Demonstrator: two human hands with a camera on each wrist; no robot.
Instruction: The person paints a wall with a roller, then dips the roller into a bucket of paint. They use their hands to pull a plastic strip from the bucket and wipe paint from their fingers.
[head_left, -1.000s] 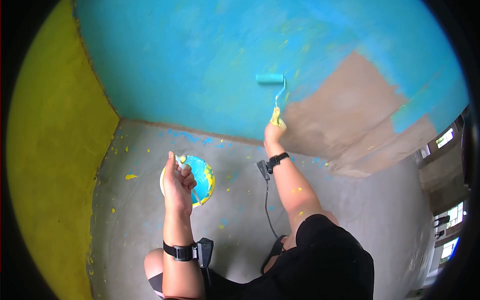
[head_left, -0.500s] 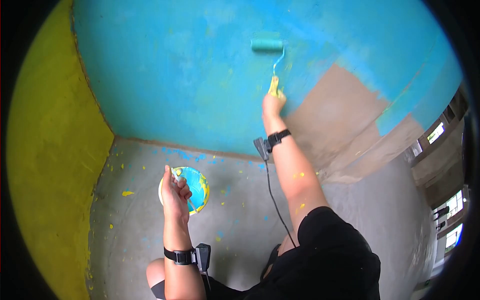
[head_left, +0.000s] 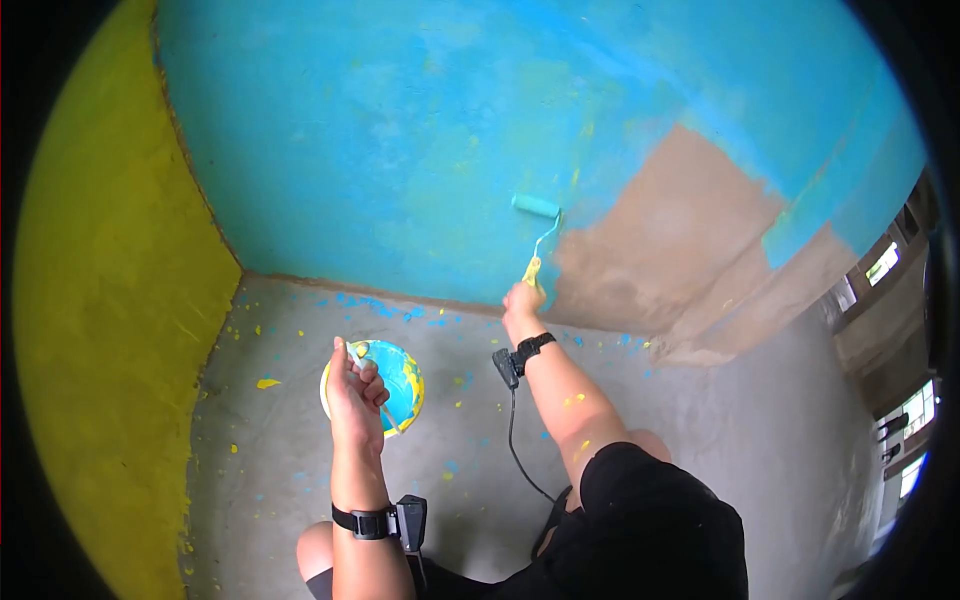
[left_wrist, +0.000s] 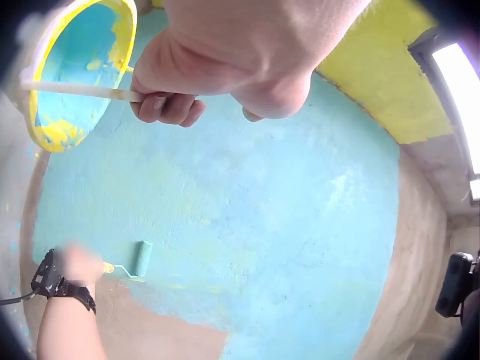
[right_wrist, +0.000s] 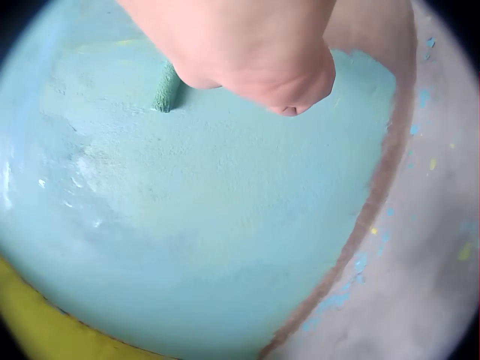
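In the head view, the right hand (head_left: 524, 302) grasps the yellow handle (head_left: 532, 270) of a small paint roller (head_left: 537, 206), whose teal sleeve is at one o'clock from the centre, seemingly against the blue-painted wall (head_left: 330, 150). A bare brown patch (head_left: 680, 220) of that wall is at two o'clock, just beside the roller. The left hand (head_left: 358, 390) grips the white bail (head_left: 393, 421) of a paint bucket (head_left: 419, 387) between seven and eight o'clock; the bucket's inside is blue and its rim streaked yellow. A yellow-green wall (head_left: 100, 300) stands at nine o'clock. Blue and yellow flecks dot the grey floor (head_left: 720, 430), and yellow spots mark the right forearm (head_left: 570, 410).
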